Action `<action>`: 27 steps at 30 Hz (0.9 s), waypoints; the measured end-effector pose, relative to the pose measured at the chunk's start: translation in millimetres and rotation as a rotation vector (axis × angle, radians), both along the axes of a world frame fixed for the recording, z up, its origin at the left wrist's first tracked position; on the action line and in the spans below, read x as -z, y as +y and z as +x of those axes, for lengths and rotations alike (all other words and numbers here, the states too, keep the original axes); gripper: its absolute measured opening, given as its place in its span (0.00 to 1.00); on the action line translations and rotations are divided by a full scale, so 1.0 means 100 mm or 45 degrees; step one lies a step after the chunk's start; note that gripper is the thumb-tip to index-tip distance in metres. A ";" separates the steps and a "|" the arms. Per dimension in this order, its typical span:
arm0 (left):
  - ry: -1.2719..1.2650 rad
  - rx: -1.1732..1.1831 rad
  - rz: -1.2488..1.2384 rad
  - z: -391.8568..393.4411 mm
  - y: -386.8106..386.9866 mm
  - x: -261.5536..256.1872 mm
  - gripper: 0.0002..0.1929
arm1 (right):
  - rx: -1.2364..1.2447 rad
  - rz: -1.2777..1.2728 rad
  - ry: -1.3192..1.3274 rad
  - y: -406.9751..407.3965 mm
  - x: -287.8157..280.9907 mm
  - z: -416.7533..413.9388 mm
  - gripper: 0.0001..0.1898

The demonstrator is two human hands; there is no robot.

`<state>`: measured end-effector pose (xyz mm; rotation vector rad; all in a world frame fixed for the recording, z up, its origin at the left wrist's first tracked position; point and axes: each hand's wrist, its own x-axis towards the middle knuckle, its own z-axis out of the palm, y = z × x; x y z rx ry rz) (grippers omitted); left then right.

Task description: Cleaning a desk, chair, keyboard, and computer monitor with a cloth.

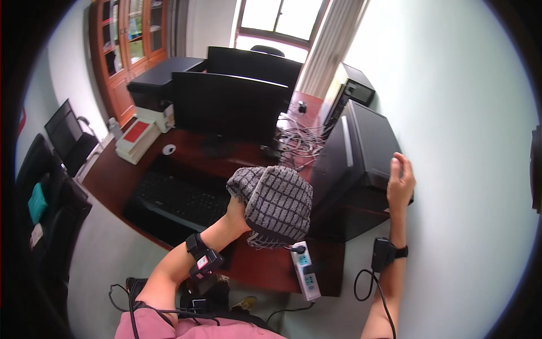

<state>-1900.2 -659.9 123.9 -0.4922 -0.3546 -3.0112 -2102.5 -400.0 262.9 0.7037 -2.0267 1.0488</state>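
Observation:
My left hand (239, 214) grips a bunched grey checked cloth (280, 201), which hides most of the fingers. The cloth is held above the reddish-brown desk (264, 267), between a black keyboard (182, 195) and a black computer tower (377, 137). My right hand (401, 182) is raised at the tower's near right corner, beside the wall, with nothing seen in it. Its thumb and fingers are slightly apart; whether they touch the casing is unclear. Below the cloth, a white power strip (305, 271) with a black plug lies at the desk's front edge.
Two monitors (230, 106) stand behind the keyboard. Tangled cables (300, 137) lie left of the tower, and another computer case (347, 89) stands behind it. A printer (165, 80) and a white box (137, 140) occupy the left side. Black chairs (51, 182) stand farther left.

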 end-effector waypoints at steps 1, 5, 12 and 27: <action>-0.004 -0.046 -0.004 0.10 -0.02 -0.08 0.33 | -0.114 -0.102 0.148 -0.05 -0.02 0.10 0.12; -0.080 -0.150 0.005 0.49 -0.23 -0.13 0.31 | -0.836 0.019 -0.380 -0.39 0.29 1.18 0.08; 0.196 -0.026 -2.309 0.74 -0.17 -0.04 0.38 | -1.621 -1.062 -2.037 -0.97 1.99 1.89 0.39; -1.213 -1.045 -1.474 0.51 -3.66 1.17 0.17 | -1.371 -1.508 -1.753 -2.55 1.94 1.46 0.37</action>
